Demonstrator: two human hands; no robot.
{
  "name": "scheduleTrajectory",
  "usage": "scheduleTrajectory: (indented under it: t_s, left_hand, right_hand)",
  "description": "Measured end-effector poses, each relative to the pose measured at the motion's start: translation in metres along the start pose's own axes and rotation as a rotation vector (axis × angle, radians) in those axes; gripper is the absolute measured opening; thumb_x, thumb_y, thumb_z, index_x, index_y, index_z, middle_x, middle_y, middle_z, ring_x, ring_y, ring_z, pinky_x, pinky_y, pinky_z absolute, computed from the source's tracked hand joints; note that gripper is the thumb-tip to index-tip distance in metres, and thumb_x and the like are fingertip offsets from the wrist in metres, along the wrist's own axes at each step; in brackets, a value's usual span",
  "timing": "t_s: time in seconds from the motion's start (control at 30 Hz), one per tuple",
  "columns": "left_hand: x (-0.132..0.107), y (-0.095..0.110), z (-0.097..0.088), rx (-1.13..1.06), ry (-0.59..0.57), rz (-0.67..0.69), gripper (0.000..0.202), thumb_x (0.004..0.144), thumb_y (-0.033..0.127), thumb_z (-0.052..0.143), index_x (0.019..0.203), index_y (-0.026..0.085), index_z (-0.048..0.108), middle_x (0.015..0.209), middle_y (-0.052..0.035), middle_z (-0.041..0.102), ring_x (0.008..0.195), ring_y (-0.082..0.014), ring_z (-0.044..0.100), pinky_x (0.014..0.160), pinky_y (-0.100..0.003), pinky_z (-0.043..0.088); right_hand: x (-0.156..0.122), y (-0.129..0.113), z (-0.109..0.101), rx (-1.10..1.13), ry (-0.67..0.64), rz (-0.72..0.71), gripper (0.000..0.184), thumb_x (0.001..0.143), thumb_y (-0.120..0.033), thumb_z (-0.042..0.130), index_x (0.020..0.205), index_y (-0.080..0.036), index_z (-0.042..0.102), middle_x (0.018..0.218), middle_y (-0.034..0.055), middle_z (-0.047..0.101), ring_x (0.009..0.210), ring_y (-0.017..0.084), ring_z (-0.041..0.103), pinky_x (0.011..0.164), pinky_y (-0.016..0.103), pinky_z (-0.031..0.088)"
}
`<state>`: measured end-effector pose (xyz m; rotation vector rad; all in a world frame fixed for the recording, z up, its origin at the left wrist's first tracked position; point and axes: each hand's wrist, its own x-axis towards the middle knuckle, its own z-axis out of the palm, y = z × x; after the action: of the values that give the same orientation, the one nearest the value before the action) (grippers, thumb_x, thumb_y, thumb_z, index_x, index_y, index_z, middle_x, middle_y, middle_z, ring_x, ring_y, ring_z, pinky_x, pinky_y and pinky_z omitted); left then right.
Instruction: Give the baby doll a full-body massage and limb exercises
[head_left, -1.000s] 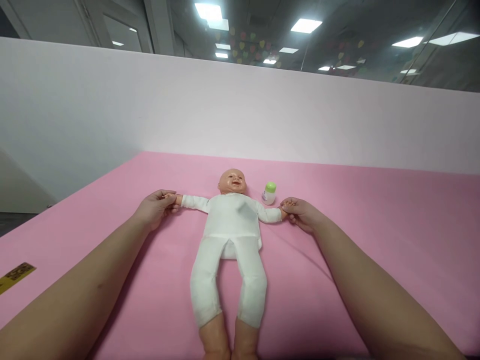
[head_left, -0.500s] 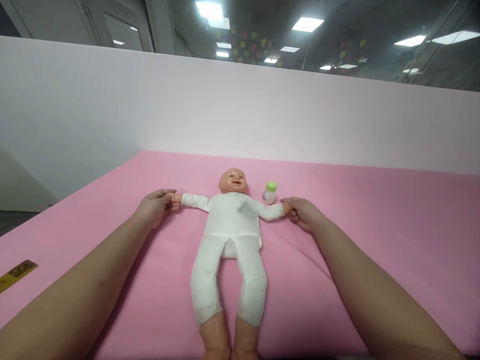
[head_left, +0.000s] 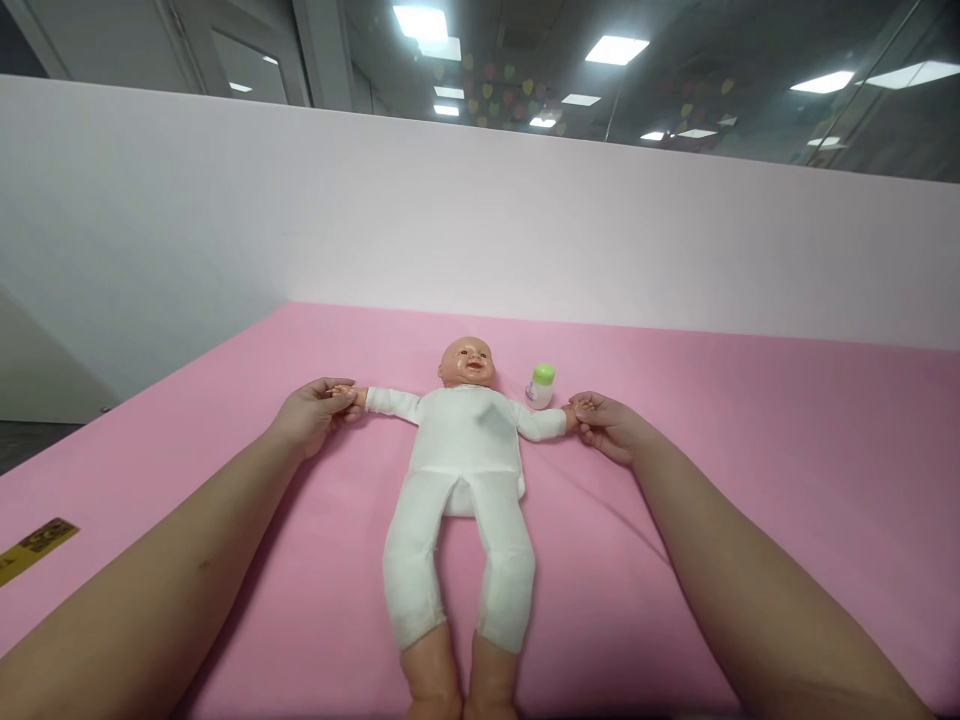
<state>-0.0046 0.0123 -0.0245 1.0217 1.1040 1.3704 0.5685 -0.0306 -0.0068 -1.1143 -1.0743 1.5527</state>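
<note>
A baby doll in a white one-piece suit lies face up on the pink mat, head toward the far wall, arms stretched out to both sides. My left hand is closed around the doll's hand on the left side. On the other side my right hand pinches the doll's other hand. Both of my forearms reach in from the near edge. The doll's bare feet run off the bottom of the view.
A small white bottle with a green cap stands on the mat just right of the doll's head, close to my right hand. A yellow label lies at the mat's left edge. A pale partition wall closes off the far side.
Hardly anything has shifted. The doll's arms stay spread, and my right hand has drawn very slightly outward with the doll's hand still in it.
</note>
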Motion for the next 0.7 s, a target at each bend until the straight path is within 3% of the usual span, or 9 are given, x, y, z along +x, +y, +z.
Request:
scheduleTrajectory:
  t_s: [0.17,0.3,0.53,0.7]
  left_hand:
    - [0.004,-0.004,-0.001,0.044,0.056,0.015,0.04,0.076,0.033,0.09,0.107,0.013,0.074,0.086,-0.011,0.074,0.064,-0.018,0.071,0.063,-0.03,0.063]
    - [0.006,-0.005,-0.001,0.064,0.092,0.009,0.036,0.085,0.037,0.081,0.11,0.012,0.074,0.089,-0.0141,0.075,0.067,-0.0198,0.073,0.062,-0.032,0.064]
    - [0.004,0.001,0.0,0.001,0.098,-0.04,0.035,0.085,0.017,0.077,0.118,0.009,0.071,0.101,-0.019,0.076,0.075,-0.0236,0.077,0.072,-0.039,0.068]
    - [0.006,0.001,-0.005,-0.023,0.031,-0.057,0.046,0.079,0.008,0.08,0.123,0.009,0.068,0.112,-0.0192,0.075,0.088,-0.025,0.079,0.08,-0.038,0.068]
  right_hand:
    - [-0.002,-0.001,0.01,-0.041,0.005,-0.014,0.033,0.08,-0.038,0.091,0.094,-0.019,0.068,0.071,-0.0008,0.057,0.055,0.009,0.045,0.05,0.021,0.04]
    - [0.002,0.0,0.015,-0.019,0.109,-0.01,0.034,0.084,-0.045,0.086,0.092,-0.017,0.069,0.07,0.0001,0.055,0.054,0.007,0.04,0.045,0.018,0.036]
    - [0.011,0.002,0.014,0.007,0.218,0.023,0.02,0.089,-0.031,0.08,0.101,-0.016,0.074,0.077,0.0061,0.061,0.054,0.009,0.045,0.04,0.018,0.042]
    - [0.007,0.0,0.01,0.093,0.123,0.037,0.024,0.087,-0.012,0.075,0.111,-0.017,0.074,0.097,0.0108,0.07,0.069,0.013,0.06,0.057,0.021,0.059]
